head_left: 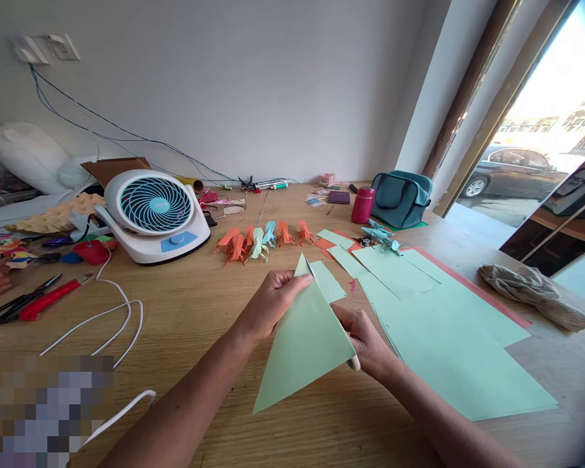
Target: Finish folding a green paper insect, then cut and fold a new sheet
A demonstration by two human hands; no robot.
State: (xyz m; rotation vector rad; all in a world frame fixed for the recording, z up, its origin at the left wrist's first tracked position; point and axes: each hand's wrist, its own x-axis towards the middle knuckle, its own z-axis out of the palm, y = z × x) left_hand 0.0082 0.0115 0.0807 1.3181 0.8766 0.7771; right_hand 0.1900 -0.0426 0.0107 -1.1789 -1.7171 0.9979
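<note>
My left hand (275, 299) grips a light green sheet of paper (307, 344) near its top, thumb lying on the front. The sheet has a triangular shape, one corner pointing up and another down toward the lower left. Behind its right edge, my right hand (363, 338) is closed around scissors, mostly hidden by the paper and fingers. Only a white handle end (353, 363) and a thin dark blade (310, 265) by the paper's upper edge show. More light green sheets (458, 364) lie to the right of my hands. Smaller green pieces (329, 283) rest just beyond them.
Several folded paper figures (234, 246) stand ahead, orange, green and blue. A white fan (156, 214), black scissors (10, 309) and a red-handled cutter (53, 298) are at left, with a white cable (127, 305). A pink bottle (363, 205) and teal bag (402, 198) stand back right.
</note>
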